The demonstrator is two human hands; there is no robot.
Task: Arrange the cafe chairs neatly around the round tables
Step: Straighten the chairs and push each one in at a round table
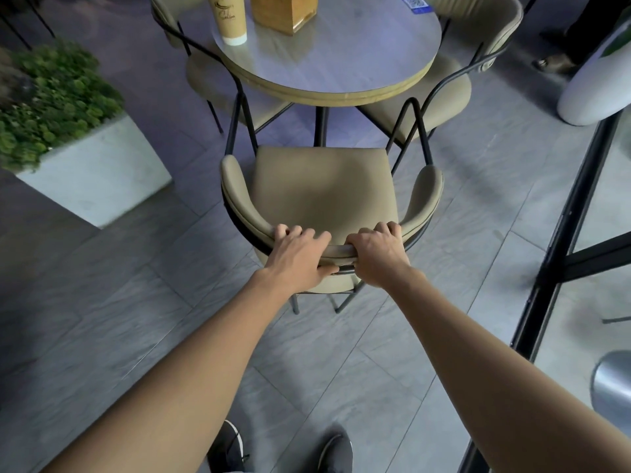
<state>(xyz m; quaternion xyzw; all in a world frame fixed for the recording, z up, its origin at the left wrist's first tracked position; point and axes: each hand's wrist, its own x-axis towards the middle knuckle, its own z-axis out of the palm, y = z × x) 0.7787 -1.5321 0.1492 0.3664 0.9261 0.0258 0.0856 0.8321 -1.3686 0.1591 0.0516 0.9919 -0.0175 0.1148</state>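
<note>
Left hand: your left hand grips the top rail of the backrest, fingers curled over the front, thumb tucked below.
Right hand: your right hand is closed round the same rail, just beside the left, knuckles up.
Chair: the chair stands on the floor directly ahead of you. Its seat faces the tabletop, and the front edge sits short of the rim, so it isn't tucked in yet.
Key relation: chair lies straight out from both hands. Its back-to-front axis points at the table post, roughly centred. Neither hand is clearly nearer (they share the middle of the rail).
Neighbours: left chair and right chair have seats partly under the rim. The gap between them faces you.
Next move, my guess: push straight forward with even pressure from both hands; I see no need to turn it.
Risk: the armrest frames pass near the neighbours' frames, the right one looking nearer, so they may snag.
On tabletop: paper cup and wooden box at the far side. A hard bump could tip the cup.
Side: planter is off to your left, apart from the path.
</note>
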